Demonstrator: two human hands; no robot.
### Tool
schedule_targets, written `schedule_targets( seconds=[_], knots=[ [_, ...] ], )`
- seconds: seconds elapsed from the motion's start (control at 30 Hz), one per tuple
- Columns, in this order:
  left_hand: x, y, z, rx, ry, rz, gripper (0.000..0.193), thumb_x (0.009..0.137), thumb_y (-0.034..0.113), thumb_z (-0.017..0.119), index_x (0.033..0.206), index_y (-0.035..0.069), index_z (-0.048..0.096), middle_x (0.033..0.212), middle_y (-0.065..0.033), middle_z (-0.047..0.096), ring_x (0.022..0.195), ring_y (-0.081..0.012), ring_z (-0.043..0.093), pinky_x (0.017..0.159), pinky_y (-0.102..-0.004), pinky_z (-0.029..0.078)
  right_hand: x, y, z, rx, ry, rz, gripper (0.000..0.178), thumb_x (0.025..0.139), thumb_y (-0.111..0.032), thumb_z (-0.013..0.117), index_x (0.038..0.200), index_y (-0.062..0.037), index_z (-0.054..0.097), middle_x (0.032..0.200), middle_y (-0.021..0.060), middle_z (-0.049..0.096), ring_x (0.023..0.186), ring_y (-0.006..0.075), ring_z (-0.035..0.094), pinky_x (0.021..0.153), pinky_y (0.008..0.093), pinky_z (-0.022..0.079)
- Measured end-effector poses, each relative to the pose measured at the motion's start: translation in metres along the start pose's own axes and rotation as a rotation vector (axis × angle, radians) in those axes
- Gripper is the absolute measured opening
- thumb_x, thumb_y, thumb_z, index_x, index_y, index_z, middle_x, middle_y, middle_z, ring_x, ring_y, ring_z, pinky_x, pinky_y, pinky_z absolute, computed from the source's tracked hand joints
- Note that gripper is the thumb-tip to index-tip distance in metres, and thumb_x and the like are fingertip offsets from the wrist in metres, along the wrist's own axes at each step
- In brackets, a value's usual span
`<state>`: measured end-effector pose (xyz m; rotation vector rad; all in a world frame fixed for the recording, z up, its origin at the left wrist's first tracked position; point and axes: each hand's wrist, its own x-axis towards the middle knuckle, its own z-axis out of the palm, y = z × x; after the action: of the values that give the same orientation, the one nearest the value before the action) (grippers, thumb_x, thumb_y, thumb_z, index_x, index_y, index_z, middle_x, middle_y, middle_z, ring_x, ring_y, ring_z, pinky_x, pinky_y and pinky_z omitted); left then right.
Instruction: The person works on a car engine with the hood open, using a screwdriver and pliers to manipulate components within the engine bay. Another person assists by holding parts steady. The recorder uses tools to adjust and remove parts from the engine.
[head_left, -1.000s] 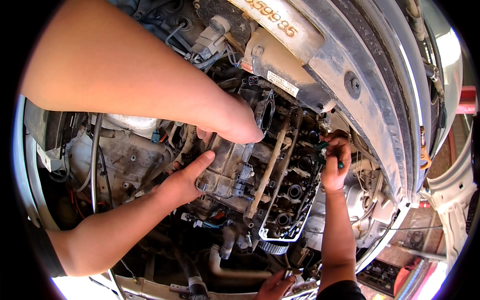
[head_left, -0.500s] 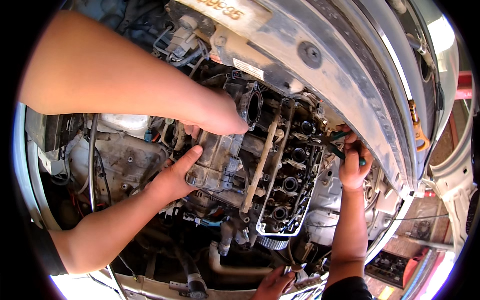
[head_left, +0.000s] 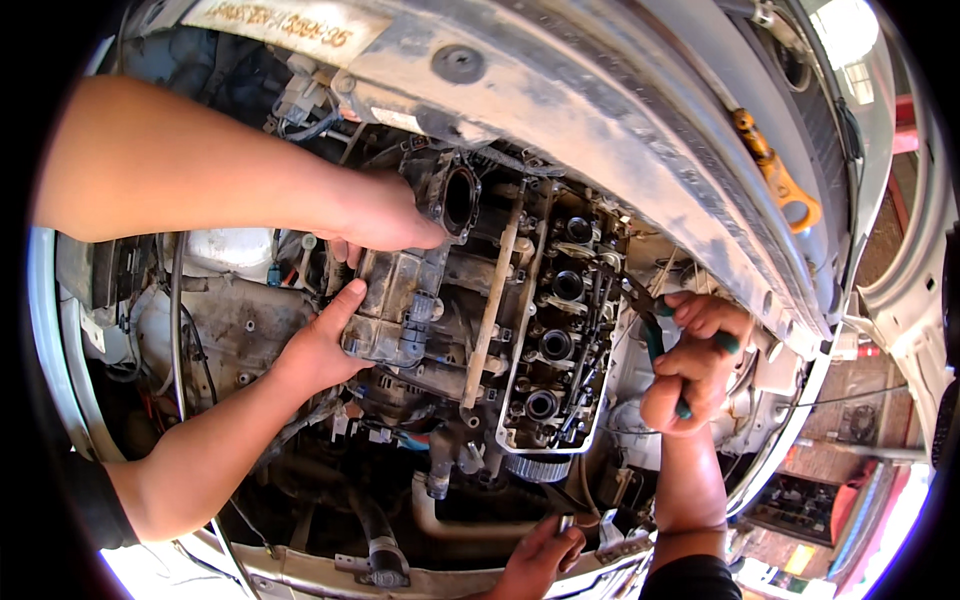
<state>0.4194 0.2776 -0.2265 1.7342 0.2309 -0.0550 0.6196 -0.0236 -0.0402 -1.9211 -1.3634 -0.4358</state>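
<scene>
My right hand is closed around pliers with dark green handles. Their jaws point up and left, close to the right edge of the open cylinder head; whether they touch it I cannot tell. Low in the view, my left hand pinches a small silver metal cylinder near the car's front edge. Another person's two hands, a far one and a near one, come in from the left and rest on the dirty intake manifold with its round opening.
A toothed cam pulley sits below the head. Above the engine runs a dusty body panel, with a yellow-handled tool lying at its right. A black hose lies at the lower left of the bay.
The view has shifted, so the engine appears further left. My right hand has come back toward me with the pliers, which now show more fully. The other person's hands stay on the manifold.
</scene>
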Motion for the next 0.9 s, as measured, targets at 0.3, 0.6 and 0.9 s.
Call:
schedule_targets(
  seconds=[0.3, 0.6, 0.9],
  knots=[
    [-0.162, 0.150, 0.234, -1.288, -0.160, -0.595, 0.031, 0.113, 0.028, 0.056, 0.129, 0.001, 0.062, 0.078, 0.0030, 0.048, 0.068, -0.0091, 0.043, 0.063, -0.0273, 0.036, -0.028, -0.031, -0.022, -0.027, 0.057, -0.025, 0.015, 0.076, -0.003, 0.068, 0.086, -0.0138, 0.069, 0.110, 0.0114, 0.041, 0.095, 0.0309, 0.057, 0.089, 0.0537, 0.060],
    [-0.163, 0.153, 0.238, -1.437, -0.090, -0.471, 0.017, 0.107, 0.018, 0.069, 0.099, 0.004, 0.064, 0.080, -0.0017, 0.055, 0.073, -0.0123, 0.048, 0.066, -0.0301, 0.038, -0.023, -0.093, -0.072, 0.011, 0.037, -0.115, 0.013, 0.073, -0.007, 0.074, 0.082, -0.0150, 0.069, 0.110, 0.0103, 0.043, 0.097, 0.0305, 0.056, 0.088, 0.0531, 0.061],
    [-0.159, 0.227, 0.208, -1.520, -0.084, -0.397, 0.052, 0.108, 0.053, 0.066, 0.113, 0.001, 0.067, 0.067, 0.0042, 0.045, 0.063, -0.0094, 0.045, 0.061, -0.0281, 0.037, -0.038, -0.248, -0.120, 0.222, -0.091, -0.268, 0.022, 0.067, -0.008, 0.081, 0.088, -0.0130, 0.076, 0.110, 0.0088, 0.052, 0.102, 0.0326, 0.062, 0.093, 0.0521, 0.060]
  ],
)
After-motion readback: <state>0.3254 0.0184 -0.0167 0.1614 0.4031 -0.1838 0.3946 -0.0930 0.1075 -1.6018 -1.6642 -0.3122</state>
